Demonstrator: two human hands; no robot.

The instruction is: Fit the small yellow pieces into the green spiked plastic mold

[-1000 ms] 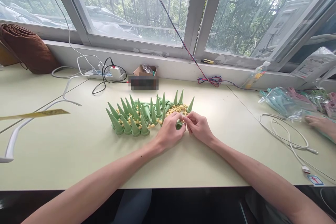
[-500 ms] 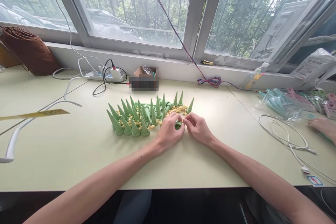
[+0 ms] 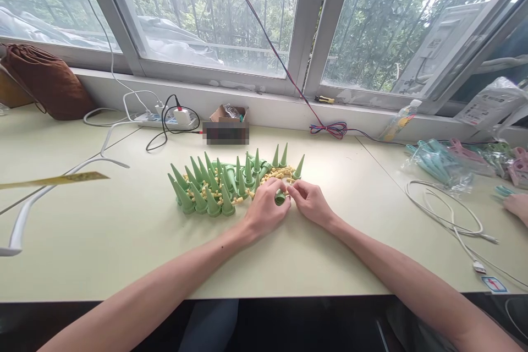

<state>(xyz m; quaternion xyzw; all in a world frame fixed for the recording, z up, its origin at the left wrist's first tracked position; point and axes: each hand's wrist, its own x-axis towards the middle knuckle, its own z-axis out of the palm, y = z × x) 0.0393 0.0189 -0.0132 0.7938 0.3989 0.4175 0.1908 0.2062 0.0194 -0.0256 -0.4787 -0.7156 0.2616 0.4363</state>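
My left hand (image 3: 268,204) is closed around a green watering spike (image 3: 280,197), whose round, open end shows between thumb and fingers. Right beside it, my right hand (image 3: 310,201) pinches a small yellow valve (image 3: 287,193) against the green part; the fingertips hide most of it. Several green watering spikes (image 3: 200,198) stand point up in rows to the left of my hands, many with yellow valves at the base. Other green spikes lie on their sides behind them. Loose yellow valves (image 3: 277,172) form a small heap just beyond my left hand.
Near the window are a power strip (image 3: 144,119), a small cardboard box (image 3: 229,112) and bundled red-blue wire (image 3: 334,130). To the right lie a white cable (image 3: 437,214) and bagged coloured clips (image 3: 437,165). Another person's hand (image 3: 517,206) reaches in at the right edge.
My right hand has shifted very slightly at the green spike; my left hand keeps its hold. The other person's hand has drawn back to the right, with a light blue piece beside it.
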